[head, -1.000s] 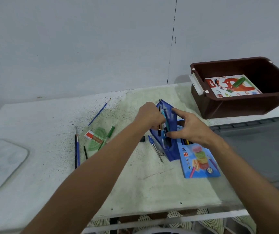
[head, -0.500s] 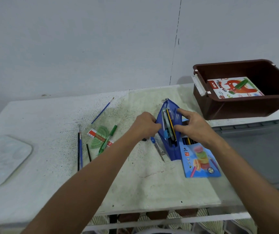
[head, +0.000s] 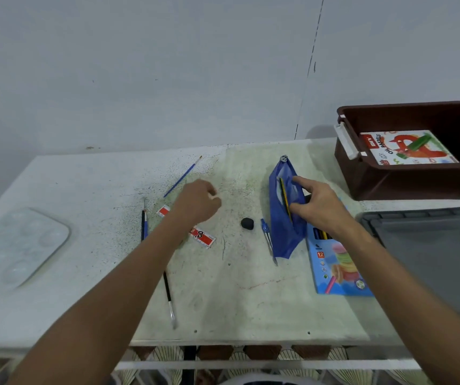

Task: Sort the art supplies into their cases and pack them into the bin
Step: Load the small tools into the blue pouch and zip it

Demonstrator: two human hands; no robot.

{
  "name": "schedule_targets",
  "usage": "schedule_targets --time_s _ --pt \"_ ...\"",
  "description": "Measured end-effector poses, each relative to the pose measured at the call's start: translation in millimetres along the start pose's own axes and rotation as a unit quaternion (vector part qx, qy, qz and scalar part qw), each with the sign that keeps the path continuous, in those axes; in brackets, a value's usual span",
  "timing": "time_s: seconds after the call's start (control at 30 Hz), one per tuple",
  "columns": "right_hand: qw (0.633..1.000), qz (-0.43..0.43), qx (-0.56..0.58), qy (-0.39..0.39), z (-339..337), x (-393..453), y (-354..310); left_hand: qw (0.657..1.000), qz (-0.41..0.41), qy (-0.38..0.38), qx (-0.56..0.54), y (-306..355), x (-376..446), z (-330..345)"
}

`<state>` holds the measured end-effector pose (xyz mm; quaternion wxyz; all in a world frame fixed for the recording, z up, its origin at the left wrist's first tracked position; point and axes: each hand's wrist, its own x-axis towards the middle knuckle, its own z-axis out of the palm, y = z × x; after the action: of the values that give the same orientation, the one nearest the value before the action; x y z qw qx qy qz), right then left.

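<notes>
Head view: the left hand (head: 196, 202) hovers with fingers curled loosely, gripping nothing visible, over the loose supplies at the left of the table (head: 84, 301). The green marker that lay there is hidden under this hand; its position cannot be confirmed. The red ruler (head: 202, 237) lies just near of the hand, long axis running near-right. The black eraser (head: 247, 223) sits to the right, between the hand and the blue pencil case (head: 284, 218). The right hand (head: 319, 205) holds the case mouth open, fingers inside. The case therefore lies right of the left hand, which is nearer every loose item. The brown bin (head: 390, 182) stands far right.
</notes>
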<state>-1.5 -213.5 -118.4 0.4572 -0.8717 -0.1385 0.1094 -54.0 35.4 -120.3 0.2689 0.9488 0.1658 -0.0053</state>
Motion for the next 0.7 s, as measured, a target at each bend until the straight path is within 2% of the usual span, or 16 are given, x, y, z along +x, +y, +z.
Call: schedule_targets --time_s 0.07,0.13,0.33,0.5,0.7 --pt "1.0 -0.004 0.012 -0.005 0 0 -1 0.994 -0.053 -0.033 0.093 -22 0 -3" --pt "1.0 -0.01 0.021 -0.008 1 1 -3 0.984 -0.083 -0.072 0.139 -36 -1 -4" --pt "0.999 -0.022 0.021 -0.019 1 2 -12 0.99 -0.043 -0.068 0.114 -41 -3 -2" --pt "0.999 -0.035 0.016 -0.029 -2 2 -13 0.993 -0.004 -0.022 0.119 -43 3 -22" --pt "0.997 -0.04 0.04 -0.051 4 1 -13 0.981 -0.047 -0.092 0.162 -63 2 -25"
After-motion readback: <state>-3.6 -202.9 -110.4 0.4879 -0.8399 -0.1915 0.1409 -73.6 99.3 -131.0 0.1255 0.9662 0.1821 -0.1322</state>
